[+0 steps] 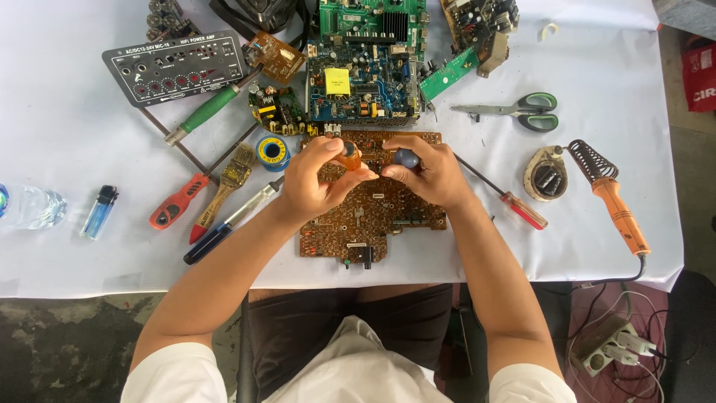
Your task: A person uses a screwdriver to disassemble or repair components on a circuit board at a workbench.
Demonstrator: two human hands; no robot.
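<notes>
From the head view, the left hand (317,179) pinches a small orange-handled tool (348,157) between thumb and fingers; the right hand (429,175) is closed around a dark rounded knob (406,157). Both hover over the brown circuit board (373,216) on the white table (74,224); scissors (522,110) and a soldering iron (615,201) lie to the right.

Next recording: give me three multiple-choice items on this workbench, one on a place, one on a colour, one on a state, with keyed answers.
1. Where do the scissors lie?
A. right of the blue circuit board
B. beside the lighter
C. under the brown board

2. What colour is the soldering iron handle?
A. green
B. orange
C. black

3. What does the left hand hold?
A. nothing
B. a brush
C. a small orange-handled tool

Key: 1 A, they rest right of that board; 2 B, its handle is orange; 3 C, the fingers pinch it over the brown circuit board.
</notes>
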